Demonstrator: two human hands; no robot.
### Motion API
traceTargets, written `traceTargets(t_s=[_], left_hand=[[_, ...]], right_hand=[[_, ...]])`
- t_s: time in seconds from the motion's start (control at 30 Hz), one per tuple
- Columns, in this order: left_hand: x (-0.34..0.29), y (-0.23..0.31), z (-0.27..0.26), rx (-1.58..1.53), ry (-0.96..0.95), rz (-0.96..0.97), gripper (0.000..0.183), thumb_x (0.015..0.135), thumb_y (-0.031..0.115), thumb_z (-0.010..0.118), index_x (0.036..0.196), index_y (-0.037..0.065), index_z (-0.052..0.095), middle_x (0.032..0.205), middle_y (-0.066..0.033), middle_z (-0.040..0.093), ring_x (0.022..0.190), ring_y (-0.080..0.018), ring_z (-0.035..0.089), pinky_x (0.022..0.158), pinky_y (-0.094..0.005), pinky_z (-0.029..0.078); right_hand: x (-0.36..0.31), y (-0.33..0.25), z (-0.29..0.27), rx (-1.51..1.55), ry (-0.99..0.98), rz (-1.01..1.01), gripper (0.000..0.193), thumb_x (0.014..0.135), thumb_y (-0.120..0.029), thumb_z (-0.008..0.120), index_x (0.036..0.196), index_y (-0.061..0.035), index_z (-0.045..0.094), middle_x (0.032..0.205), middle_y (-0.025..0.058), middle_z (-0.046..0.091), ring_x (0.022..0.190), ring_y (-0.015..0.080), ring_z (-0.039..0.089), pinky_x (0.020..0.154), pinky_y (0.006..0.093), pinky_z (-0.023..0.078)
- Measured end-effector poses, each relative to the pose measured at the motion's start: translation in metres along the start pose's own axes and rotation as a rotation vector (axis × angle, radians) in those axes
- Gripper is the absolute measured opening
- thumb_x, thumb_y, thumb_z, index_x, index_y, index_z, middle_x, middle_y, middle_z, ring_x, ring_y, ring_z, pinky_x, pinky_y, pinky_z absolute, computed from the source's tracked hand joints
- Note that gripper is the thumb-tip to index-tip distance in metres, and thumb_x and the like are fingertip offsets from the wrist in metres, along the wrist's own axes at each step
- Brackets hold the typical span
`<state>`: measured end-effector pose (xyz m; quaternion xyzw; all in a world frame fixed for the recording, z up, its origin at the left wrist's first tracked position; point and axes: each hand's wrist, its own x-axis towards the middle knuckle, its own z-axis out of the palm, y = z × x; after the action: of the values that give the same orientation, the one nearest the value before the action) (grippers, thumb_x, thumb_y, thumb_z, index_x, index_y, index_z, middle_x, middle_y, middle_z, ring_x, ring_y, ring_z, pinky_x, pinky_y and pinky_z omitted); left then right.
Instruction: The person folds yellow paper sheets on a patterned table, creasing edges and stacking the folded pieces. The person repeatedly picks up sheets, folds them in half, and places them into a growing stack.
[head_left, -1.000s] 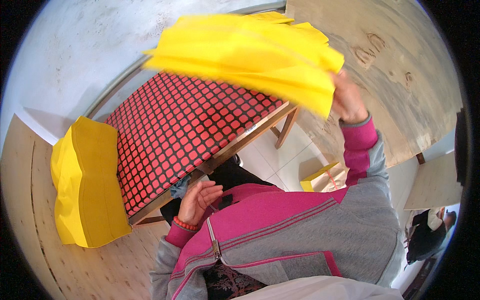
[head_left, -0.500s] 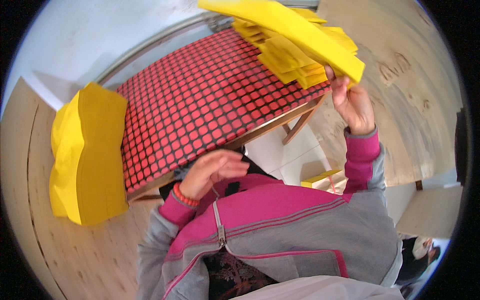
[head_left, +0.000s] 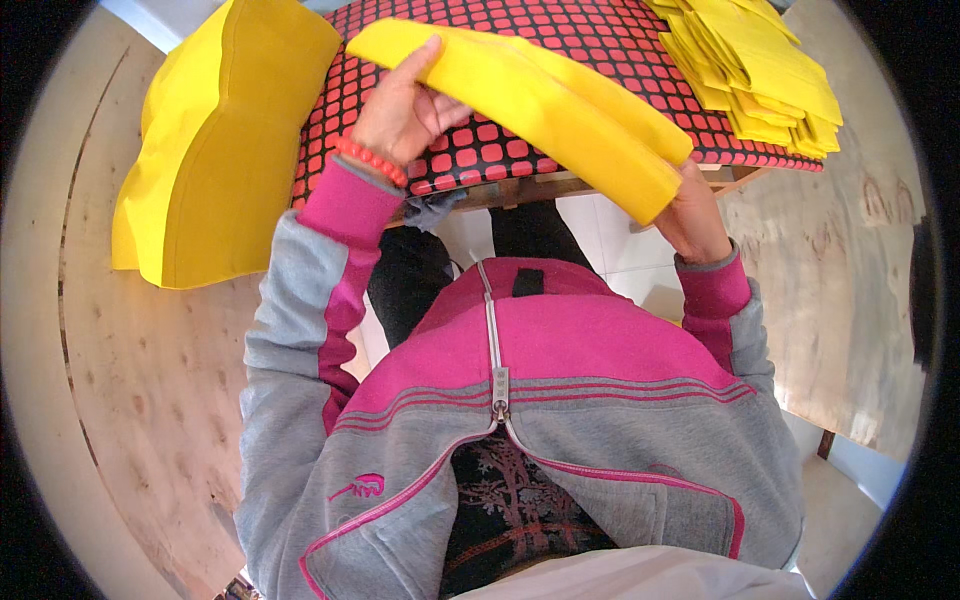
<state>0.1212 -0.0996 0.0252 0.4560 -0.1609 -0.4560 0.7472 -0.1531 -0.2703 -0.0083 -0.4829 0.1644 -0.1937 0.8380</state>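
Note:
A long folded piece of yellow fabric (head_left: 540, 105) is stretched at a slant over the near part of a padded red-and-black surface. My left hand (head_left: 400, 115), with a red bead bracelet at the wrist, grips its left part, thumb on top and fingers underneath. At the lower right end my right hand (head_left: 695, 215) is closed on the same piece; some of its fingers are hidden behind the fabric. To the far right lies a pile of folded yellow pieces (head_left: 755, 60), stacked unevenly. A large opened-out yellow fabric form (head_left: 235, 150) with creased sides stands at the left.
The padded surface (head_left: 490, 165) has a wooden frame along its near edge. Pale wooden boards flank it, one on the left (head_left: 190, 390) and another on the right (head_left: 830, 270). My legs (head_left: 415, 280) are below the near edge, above a tiled floor (head_left: 625, 240).
My left hand has risen from near my waist and taken hold of the yellow piece. My right hand has brought that piece away from the pile, toward me. The view has shifted too.

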Motion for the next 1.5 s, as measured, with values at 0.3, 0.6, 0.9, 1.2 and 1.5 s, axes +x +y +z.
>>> traceTargets(t_s=[0.3,0.6,0.9,1.2,1.5], left_hand=[[0.052,0.014,-0.039,0.382,0.052,0.044,0.045,0.099,0.026,0.060,0.135,0.001,0.049,0.125,-0.0139,0.061,0.111,-0.0237,0.064,0.094,-0.0335,0.054],[0.044,-0.014,-0.014,1.484,0.031,0.652,0.017,0.084,0.021,0.076,0.083,0.007,0.067,0.071,-0.0067,0.066,0.066,-0.0183,0.067,0.059,-0.0316,0.051],[0.064,-0.015,0.017,1.720,0.001,0.917,0.021,0.086,0.026,0.075,0.084,0.007,0.066,0.075,-0.0066,0.065,0.067,-0.0229,0.065,0.059,-0.0338,0.051],[0.064,-0.017,0.021,1.830,-0.121,1.092,0.016,0.090,0.018,0.068,0.099,0.007,0.072,0.098,-0.0097,0.071,0.092,-0.0293,0.068,0.077,-0.0369,0.055],[0.030,-0.032,0.024,1.994,-0.530,0.863,0.061,0.095,0.040,0.060,0.146,0.010,0.046,0.156,-0.0157,0.037,0.145,-0.0307,0.034,0.119,-0.0522,0.023]], right_hand=[[0.057,-0.026,-0.021,0.012,-0.048,0.079,0.037,0.101,-0.026,0.058,0.131,-0.0058,0.054,0.125,0.0100,0.065,0.100,0.0181,0.070,0.080,0.0278,0.059],[0.018,-0.046,-0.046,-0.151,0.193,0.010,0.051,0.103,-0.030,0.053,0.145,-0.0034,0.042,0.123,0.0167,0.066,0.104,0.0200,0.070,0.079,0.0245,0.058],[-0.010,-0.021,-0.039,-0.334,0.264,-0.140,0.033,0.102,-0.017,0.055,0.131,-0.0017,0.053,0.107,0.0132,0.070,0.093,0.0175,0.071,0.076,0.0256,0.057],[0.004,0.018,0.004,-1.320,-0.024,-0.965,0.039,0.077,-0.005,0.075,0.115,-0.0077,0.067,0.117,0.0097,0.068,0.108,0.0286,0.066,0.090,0.0407,0.053],[0.020,0.018,-0.002,-1.693,0.018,-0.815,0.054,0.081,-0.029,0.075,0.127,-0.0041,0.060,0.139,0.0114,0.058,0.131,0.0267,0.053,0.113,0.0493,0.034]])
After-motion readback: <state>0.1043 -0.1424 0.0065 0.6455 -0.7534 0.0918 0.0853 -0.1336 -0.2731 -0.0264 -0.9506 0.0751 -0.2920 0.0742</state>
